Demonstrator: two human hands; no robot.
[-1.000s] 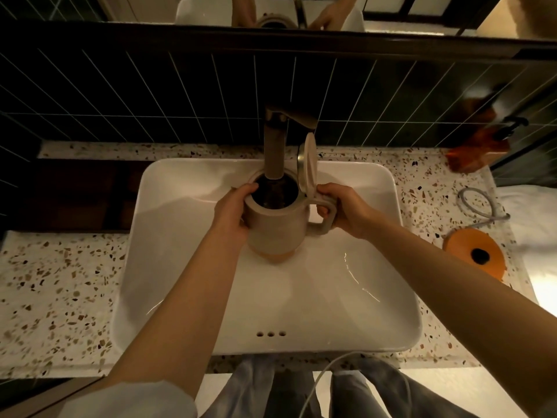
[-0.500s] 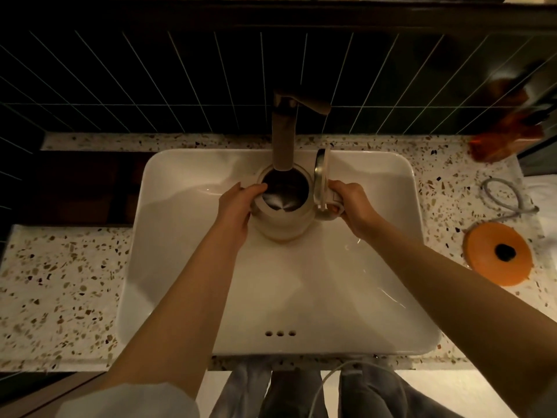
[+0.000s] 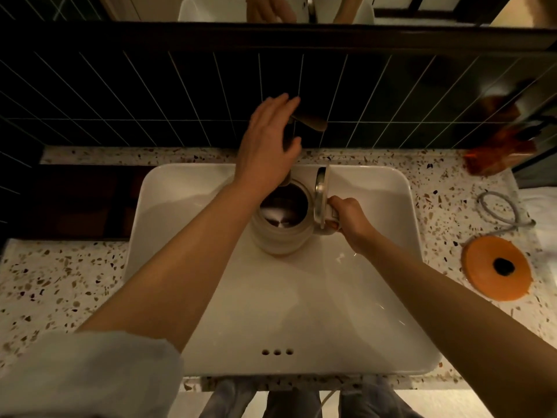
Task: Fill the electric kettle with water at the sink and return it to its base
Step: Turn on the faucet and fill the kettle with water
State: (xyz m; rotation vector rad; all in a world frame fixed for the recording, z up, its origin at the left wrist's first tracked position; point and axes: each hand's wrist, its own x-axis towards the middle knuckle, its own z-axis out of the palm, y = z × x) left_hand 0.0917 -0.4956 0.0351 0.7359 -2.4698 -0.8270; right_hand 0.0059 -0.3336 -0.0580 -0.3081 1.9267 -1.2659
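Nearest the camera, the white sink [image 3: 211, 342] fills the middle of the view, set into a speckled table [image 3: 60, 282]. Inside the basin the electric kettle [image 3: 280, 233] stands upright, its mouth facing up and its hinged lid [image 3: 321, 197] tipped open on the handle side. Something pale glints in the bottom of the kettle; it may be water or only a reflection off the floor of the vessel, and the dim light does not settle it.

The right hand [image 3: 346, 218] is on the kettle's handle, fingers [image 3: 334, 203] curled shut around it just beside the lid, so this hand steadies the kettle. The orange base [image 3: 495, 268] lies on the table to the right of the sink, well apart from the kettle, with its grey cord [image 3: 497, 209] looped beyond it.

Farther back, the left hand [image 3: 268, 146] is raised above and behind the kettle, palm down, fingers [image 3: 278, 110] spread and holding nothing. It lies over the tap, whose lever [image 3: 310, 122] juts out to the right from under the fingertips, its long axis running across toward the right and slightly toward the viewer. The left hand is plainly the nearer one to that lever, which sits just right of and touching or nearly touching the fingers. The spout itself is hidden under the palm, apparently over the kettle's far rim.

The likely next move is working the lever to run or stop the water.
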